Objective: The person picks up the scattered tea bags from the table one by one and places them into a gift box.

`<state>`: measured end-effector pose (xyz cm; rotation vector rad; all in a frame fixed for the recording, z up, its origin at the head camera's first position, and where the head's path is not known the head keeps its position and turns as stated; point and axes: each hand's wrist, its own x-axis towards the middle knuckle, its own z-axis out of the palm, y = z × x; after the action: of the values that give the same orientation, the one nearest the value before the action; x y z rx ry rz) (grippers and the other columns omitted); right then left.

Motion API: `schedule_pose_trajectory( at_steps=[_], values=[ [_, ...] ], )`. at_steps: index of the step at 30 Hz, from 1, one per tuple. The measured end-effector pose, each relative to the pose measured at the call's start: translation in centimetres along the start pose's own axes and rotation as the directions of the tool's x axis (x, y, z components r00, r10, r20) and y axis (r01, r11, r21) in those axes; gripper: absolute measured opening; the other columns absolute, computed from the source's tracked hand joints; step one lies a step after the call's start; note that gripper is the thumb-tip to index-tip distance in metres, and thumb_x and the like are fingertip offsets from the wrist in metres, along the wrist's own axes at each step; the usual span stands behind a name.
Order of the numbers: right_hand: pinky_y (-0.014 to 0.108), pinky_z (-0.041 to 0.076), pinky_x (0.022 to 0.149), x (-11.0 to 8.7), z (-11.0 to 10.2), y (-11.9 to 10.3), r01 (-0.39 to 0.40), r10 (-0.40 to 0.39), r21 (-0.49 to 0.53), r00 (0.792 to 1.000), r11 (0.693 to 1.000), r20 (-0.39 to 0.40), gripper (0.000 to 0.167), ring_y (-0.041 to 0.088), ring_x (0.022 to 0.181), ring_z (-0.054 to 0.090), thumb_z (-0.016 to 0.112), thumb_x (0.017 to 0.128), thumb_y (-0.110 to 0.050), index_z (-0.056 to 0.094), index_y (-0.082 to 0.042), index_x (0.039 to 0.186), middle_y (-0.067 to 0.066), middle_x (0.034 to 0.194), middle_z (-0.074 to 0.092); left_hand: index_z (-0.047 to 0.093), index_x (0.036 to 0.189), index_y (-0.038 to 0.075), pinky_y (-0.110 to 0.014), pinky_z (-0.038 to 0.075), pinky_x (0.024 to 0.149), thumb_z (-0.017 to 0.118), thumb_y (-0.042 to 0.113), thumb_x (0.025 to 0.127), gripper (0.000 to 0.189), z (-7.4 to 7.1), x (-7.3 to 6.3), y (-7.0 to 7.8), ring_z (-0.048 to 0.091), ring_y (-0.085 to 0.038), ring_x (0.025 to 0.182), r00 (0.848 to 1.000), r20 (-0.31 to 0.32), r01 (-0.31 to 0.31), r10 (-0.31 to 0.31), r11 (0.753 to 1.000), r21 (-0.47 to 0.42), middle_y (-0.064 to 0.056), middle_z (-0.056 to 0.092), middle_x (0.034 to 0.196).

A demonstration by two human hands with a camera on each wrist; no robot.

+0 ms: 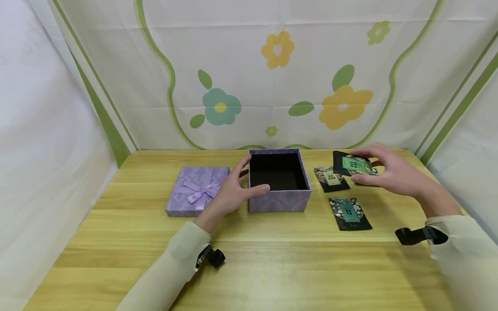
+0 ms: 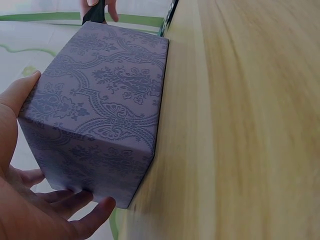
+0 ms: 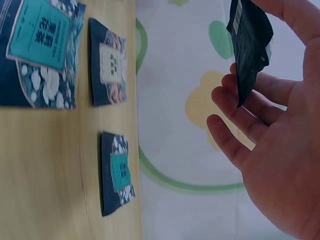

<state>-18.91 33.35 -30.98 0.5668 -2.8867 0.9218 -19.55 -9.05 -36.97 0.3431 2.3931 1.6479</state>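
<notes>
An uncovered purple patterned box [image 1: 280, 201] with a black inside stands on the table. My left hand [image 1: 235, 190] holds it by its near left corner, the thumb on the near rim and the fingers along the left side [image 2: 85, 170]. Above the table at the right, my right hand [image 1: 389, 170] pinches a dark packet with a green label [image 1: 354, 164]; its dark back [image 3: 248, 50] faces the right wrist view. Beneath it lie a packet with a cream label [image 1: 332, 179] and a partly hidden packet [image 3: 117, 172]. Nearer lies a teal-labelled packet [image 1: 350, 214].
The purple lid [image 1: 198, 190], tied with a ribbon bow, lies left of the box, close to my left forearm. A white flowered cloth [image 1: 249, 77] hangs behind the wooden table [image 1: 272, 268], with more white cloth on both sides.
</notes>
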Motion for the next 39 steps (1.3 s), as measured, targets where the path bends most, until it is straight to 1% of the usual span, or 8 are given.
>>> schedule_pose_trajectory(
  at_steps=[2, 5, 9, 12, 17, 20, 32, 39],
  values=[
    [0.013, 0.039, 0.094, 0.3, 0.2, -0.3, 0.001, -0.001, -0.005, 1.0, 1.0, 0.007, 0.067, 0.001, 0.124, 0.046, 0.086, 0.091, -0.023, 0.058, -0.014, 0.151, 0.01, 0.146, 0.057, 0.019, 0.166, 0.052, -0.064, 0.038, 0.123, 0.085, 0.058, 0.085, 0.105, 0.0, 0.0, 0.1, 0.029, -0.026, 0.163, 1.0, 0.001, -0.002, 0.002, 1.0, 0.004, 0.019, 0.018, 0.175],
    [0.015, 0.041, 0.094, 0.7, 0.6, -0.8, -0.002, 0.002, -0.018, 1.0, 1.0, 0.024, 0.067, 0.014, 0.128, 0.051, 0.086, 0.091, -0.026, 0.058, -0.014, 0.15, 0.01, 0.145, 0.058, 0.018, 0.166, 0.052, -0.064, 0.038, 0.123, 0.086, 0.058, 0.085, 0.105, 0.1, 0.0, 0.1, 0.028, -0.025, 0.163, 1.0, 0.005, -0.004, 0.004, 1.0, 0.007, 0.02, 0.018, 0.175],
    [0.021, 0.042, 0.097, 1.4, 0.9, -1.4, 0.006, -0.005, -0.02, 0.999, 1.0, 0.047, 0.066, 0.028, 0.133, 0.052, 0.085, 0.092, -0.03, 0.058, -0.014, 0.151, 0.01, 0.144, 0.057, 0.018, 0.166, 0.052, -0.063, 0.038, 0.123, 0.086, 0.057, 0.085, 0.105, 0.1, 0.0, 0.0, 0.029, -0.024, 0.163, 1.0, 0.005, -0.006, 0.006, 1.0, 0.008, 0.02, 0.018, 0.175],
    [0.03, 0.043, 0.102, 1.9, 1.1, -2.0, 0.022, -0.021, -0.013, 0.998, 1.0, 0.056, 0.066, 0.029, 0.136, 0.052, 0.084, 0.093, -0.03, 0.057, -0.015, 0.151, 0.009, 0.145, 0.056, 0.018, 0.166, 0.052, -0.063, 0.038, 0.123, 0.086, 0.056, 0.085, 0.105, 0.1, -0.1, -0.1, 0.029, -0.024, 0.163, 1.0, 0.004, -0.007, 0.007, 1.0, 0.007, 0.02, 0.018, 0.175],
    [0.054, 0.044, 0.11, 2.5, 1.6, -2.8, 0.036, -0.036, 0.005, 0.997, 0.999, 0.067, 0.066, 0.03, 0.136, 0.051, 0.084, 0.093, -0.03, 0.057, -0.013, 0.151, 0.009, 0.145, 0.055, 0.019, 0.167, 0.05, -0.062, 0.038, 0.123, 0.086, 0.056, 0.086, 0.105, 0.0, -0.1, -0.1, 0.029, -0.025, 0.163, 1.0, 0.003, -0.005, 0.005, 1.0, 0.002, 0.02, 0.018, 0.175],
    [0.062, 0.042, 0.113, 2.9, 2.0, -3.2, 0.041, -0.042, 0.02, 0.996, 0.999, 0.073, 0.067, 0.033, 0.137, 0.05, 0.084, 0.093, -0.031, 0.057, -0.011, 0.151, 0.011, 0.146, 0.054, 0.019, 0.167, 0.05, -0.062, 0.038, 0.123, 0.086, 0.055, 0.086, 0.105, 0.0, -0.1, -0.1, 0.028, -0.025, 0.163, 1.0, 0.003, -0.003, 0.003, 1.0, 0.0, 0.019, 0.018, 0.175],
    [0.064, 0.039, 0.114, 4.6, 3.6, -5.1, 0.059, -0.061, 0.03, 0.994, 0.998, 0.092, 0.068, 0.034, 0.139, 0.049, 0.085, 0.091, -0.035, 0.058, -0.015, 0.15, 0.011, 0.15, 0.053, 0.018, 0.167, 0.049, -0.063, 0.038, 0.123, 0.085, 0.054, 0.087, 0.104, -0.2, -0.1, -0.3, 0.029, -0.026, 0.163, 1.0, 0.001, -0.002, 0.002, 1.0, 0.005, 0.018, 0.017, 0.176],
    [0.061, 0.04, 0.116, 5.3, 4.1, -6.3, 0.062, -0.066, 0.047, 0.994, 0.997, 0.091, 0.068, 0.031, 0.138, 0.051, 0.084, 0.092, -0.037, 0.058, -0.014, 0.151, 0.008, 0.148, 0.054, 0.018, 0.167, 0.049, -0.063, 0.038, 0.123, 0.085, 0.054, 0.087, 0.105, -0.1, -0.1, 0.0, 0.029, -0.026, 0.163, 1.0, 0.003, -0.013, 0.013, 1.0, 0.007, 0.019, 0.017, 0.176]
  ],
)
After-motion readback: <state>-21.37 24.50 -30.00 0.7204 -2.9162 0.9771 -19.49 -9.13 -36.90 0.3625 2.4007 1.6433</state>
